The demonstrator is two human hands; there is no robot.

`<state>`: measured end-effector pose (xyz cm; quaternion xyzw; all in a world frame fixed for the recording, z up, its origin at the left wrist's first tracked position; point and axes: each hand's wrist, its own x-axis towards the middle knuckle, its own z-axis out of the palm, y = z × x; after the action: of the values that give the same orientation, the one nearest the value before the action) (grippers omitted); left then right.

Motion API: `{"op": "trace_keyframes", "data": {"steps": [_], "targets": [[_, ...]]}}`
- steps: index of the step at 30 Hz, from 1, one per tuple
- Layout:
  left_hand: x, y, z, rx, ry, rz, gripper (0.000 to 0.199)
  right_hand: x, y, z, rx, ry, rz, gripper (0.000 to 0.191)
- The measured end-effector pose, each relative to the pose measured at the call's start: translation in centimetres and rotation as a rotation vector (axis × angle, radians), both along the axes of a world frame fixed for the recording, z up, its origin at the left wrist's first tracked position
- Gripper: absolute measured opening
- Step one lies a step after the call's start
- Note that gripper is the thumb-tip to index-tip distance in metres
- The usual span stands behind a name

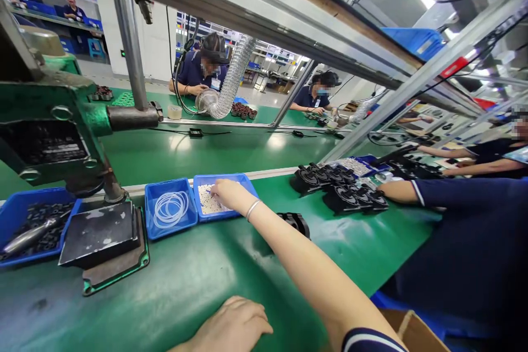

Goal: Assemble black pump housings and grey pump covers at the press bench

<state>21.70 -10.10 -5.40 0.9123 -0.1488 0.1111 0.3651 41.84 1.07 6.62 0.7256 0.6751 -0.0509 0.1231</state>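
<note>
My right hand (231,196) reaches forward into a blue bin (244,180) of small white pieces (208,204). Its fingers are drawn together and point down among the pieces; whatever lies between the fingertips is hidden. My left hand (233,325) rests low on the green mat, back up, with loosely bent fingers and nothing visible in it. Beside the first bin, a second blue bin (150,225) holds coiled white tubing (170,210). Partly behind my right forearm sits a black ribbed part (297,224).
On the left stands a green press (49,121) with a dark metal block (101,231) as its base. A blue bin (8,206) of dark parts is beyond it. Black moulded parts (350,198) lie at right, near a co-worker's arm (400,191). A metal frame crosses above.
</note>
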Motion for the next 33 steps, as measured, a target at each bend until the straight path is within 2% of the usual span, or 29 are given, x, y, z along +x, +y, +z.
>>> {"op": "trace_keyframes", "data": {"steps": [7,10,15,18,20,23,26,30,33], "targets": [[0.1,0.1,-0.4,-0.094,0.025,-0.024,0.038,-0.6,0.9,0.0,-0.048,-0.015,-0.039,0.022],[0.0,0.3,-0.3,-0.198,0.038,-0.019,0.039,-0.4,0.9,0.4,-0.072,0.020,-0.039,0.020],[-0.1,0.5,1.4,-0.616,0.090,0.165,0.047,0.3,0.1,0.5,-0.083,0.096,-0.010,0.023],[0.0,0.6,2.4,-0.947,0.207,0.275,0.037,0.5,0.0,0.0,-0.064,0.133,-0.016,0.022],[0.2,0.7,2.7,-1.187,0.276,0.299,0.034,0.7,0.0,0.0,-0.039,0.163,-0.024,0.020],[0.4,1.3,3.2,-1.490,0.283,0.361,0.046,0.9,-0.5,0.7,0.014,0.230,-0.020,0.018],[0.6,2.4,3.8,-1.754,0.197,0.487,0.059,0.8,-1.8,2.2,0.023,0.353,0.044,0.014],[1.0,3.9,4.4,-1.996,0.063,0.570,0.060,-0.3,-4.1,3.7,-0.054,0.536,0.171,0.011],[1.2,4.4,4.6,-2.060,0.037,0.544,0.047,-1.3,-5.4,4.0,-0.130,0.639,0.277,0.012]]}}
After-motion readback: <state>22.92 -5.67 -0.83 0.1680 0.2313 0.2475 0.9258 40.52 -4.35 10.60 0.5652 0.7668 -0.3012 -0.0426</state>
